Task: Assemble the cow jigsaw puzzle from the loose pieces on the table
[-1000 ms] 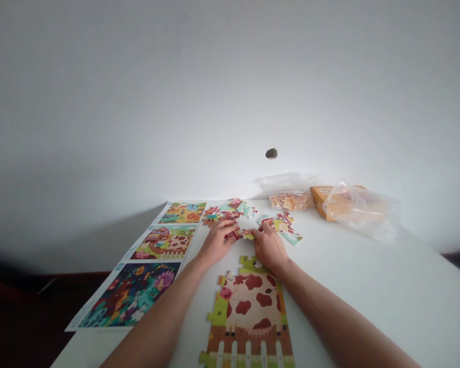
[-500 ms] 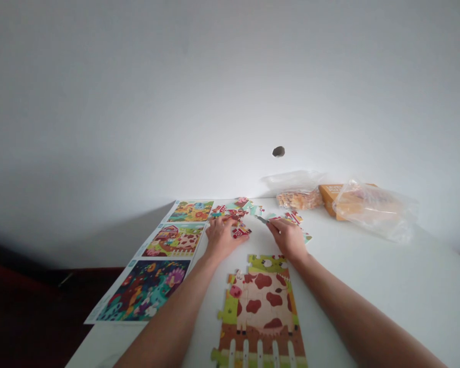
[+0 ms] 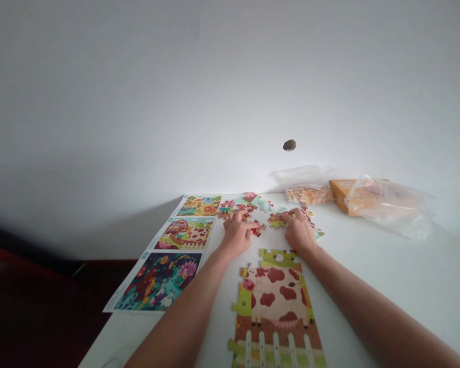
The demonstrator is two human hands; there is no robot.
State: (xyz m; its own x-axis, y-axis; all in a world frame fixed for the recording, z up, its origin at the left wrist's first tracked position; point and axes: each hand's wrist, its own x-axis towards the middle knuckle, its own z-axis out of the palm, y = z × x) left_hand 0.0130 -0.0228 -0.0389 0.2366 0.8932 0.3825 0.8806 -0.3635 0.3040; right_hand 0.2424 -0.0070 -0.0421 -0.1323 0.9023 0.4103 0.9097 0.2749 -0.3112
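Two hands (both bare) touch two puzzle pieces (image 3: 276, 221).

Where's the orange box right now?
In the head view, the orange box lies at the far right of the table, against the wall, beside the bag of orange pieces.

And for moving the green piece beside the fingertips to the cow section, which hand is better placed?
Probably the right hand: its finger reaches the green piece, while the left hand is by a red piece.
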